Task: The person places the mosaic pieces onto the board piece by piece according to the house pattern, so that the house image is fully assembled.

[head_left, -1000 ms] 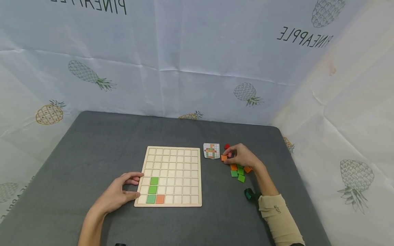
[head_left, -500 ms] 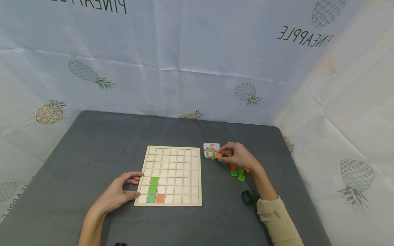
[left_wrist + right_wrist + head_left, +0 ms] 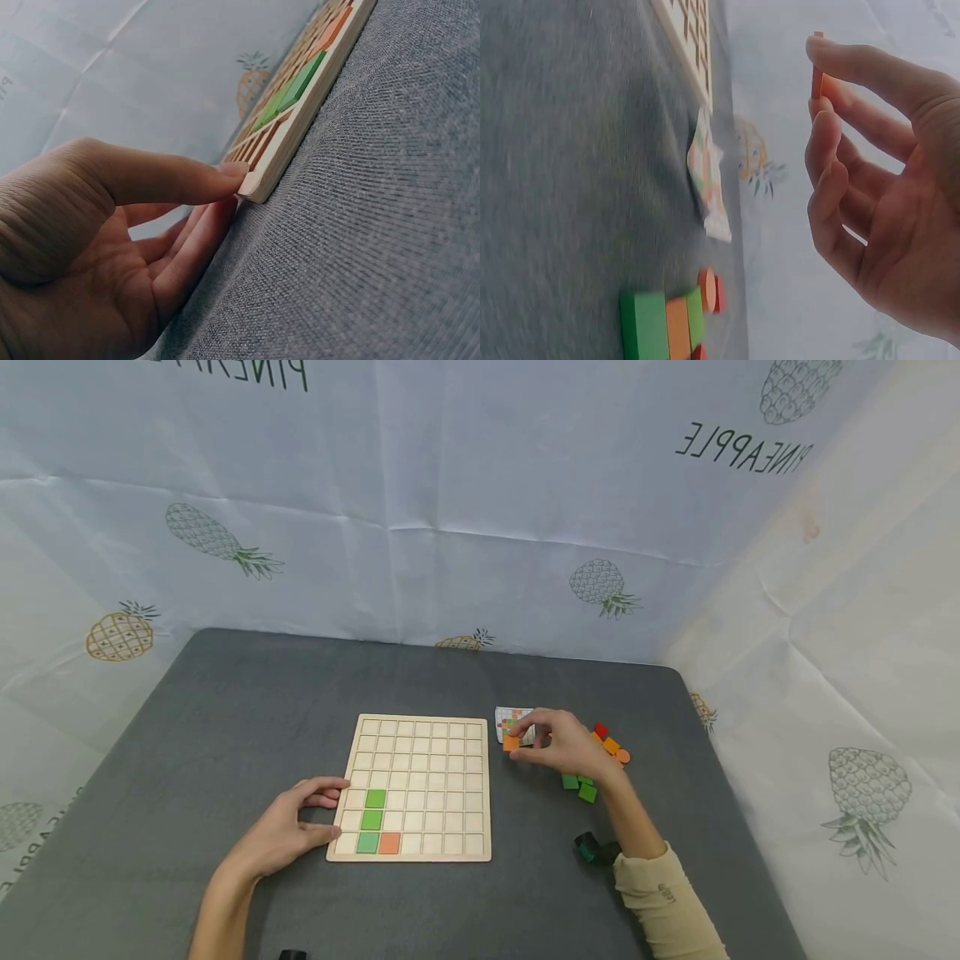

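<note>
My right hand (image 3: 566,745) pinches an orange square tile (image 3: 511,743) between thumb and finger, in front of a small printed pattern card (image 3: 506,715) that the hand partly hides. In the right wrist view the tile (image 3: 817,67) is seen edge-on, raised off the table. A pale wooden grid board (image 3: 442,789) lies flat, with several green tiles (image 3: 371,820) and one orange-red tile (image 3: 389,843) in its lower left cells. My left hand (image 3: 277,837) touches the board's left edge with fairly straight fingers; its thumb (image 3: 202,180) rests on the frame near a corner.
Right of the card lie loose pieces: green tiles (image 3: 587,793), orange ones (image 3: 612,745) and a red one (image 3: 601,730). Near the right forearm is a small black object (image 3: 588,847). Patterned cloth (image 3: 405,568) hangs behind the grey table (image 3: 262,693).
My right hand has moved left from the loose pieces with the orange tile, across the front of the card towards the board. The left hand stays at the board's edge.
</note>
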`<state>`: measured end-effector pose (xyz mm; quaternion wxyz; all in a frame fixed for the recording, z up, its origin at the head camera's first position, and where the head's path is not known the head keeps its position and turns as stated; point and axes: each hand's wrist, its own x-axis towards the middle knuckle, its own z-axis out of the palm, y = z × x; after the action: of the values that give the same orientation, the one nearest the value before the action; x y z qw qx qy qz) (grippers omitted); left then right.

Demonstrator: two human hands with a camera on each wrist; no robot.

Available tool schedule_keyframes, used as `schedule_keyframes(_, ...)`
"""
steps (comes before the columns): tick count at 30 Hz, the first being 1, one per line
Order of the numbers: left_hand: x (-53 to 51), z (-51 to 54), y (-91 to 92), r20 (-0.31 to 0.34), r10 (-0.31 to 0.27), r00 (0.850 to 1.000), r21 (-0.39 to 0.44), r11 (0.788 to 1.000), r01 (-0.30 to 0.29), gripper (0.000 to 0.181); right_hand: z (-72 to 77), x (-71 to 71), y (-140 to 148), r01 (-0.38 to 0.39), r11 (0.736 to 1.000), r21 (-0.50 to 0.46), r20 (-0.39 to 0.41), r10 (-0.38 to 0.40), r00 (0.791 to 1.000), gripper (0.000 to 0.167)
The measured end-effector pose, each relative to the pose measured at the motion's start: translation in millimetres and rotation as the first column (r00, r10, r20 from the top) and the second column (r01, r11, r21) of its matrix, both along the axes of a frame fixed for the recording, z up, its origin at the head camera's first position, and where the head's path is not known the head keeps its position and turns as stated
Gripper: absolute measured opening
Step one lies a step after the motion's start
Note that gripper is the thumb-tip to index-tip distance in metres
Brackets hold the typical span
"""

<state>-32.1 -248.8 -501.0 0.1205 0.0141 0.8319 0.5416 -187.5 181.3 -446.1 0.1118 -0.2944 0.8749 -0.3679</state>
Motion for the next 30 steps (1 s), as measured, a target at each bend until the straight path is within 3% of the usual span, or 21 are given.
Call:
schedule_keyframes(19,0.0,0.8,1.0,0.002,-0.001,1.000,0.002,1.000,0.001,0.066,11.0,27.9,-59,-0.137,0.988,-0.078,-0.042,0.134,0.990,0.026)
schedule_keyframes(30,0.8,0.5,1.1,0.000,0.002,1.000,0.005,1.000,-0.002,0.066,1.8,40.3,-85,-0.205,0.977,-0.058,-0.035,0.204,0.978,0.026)
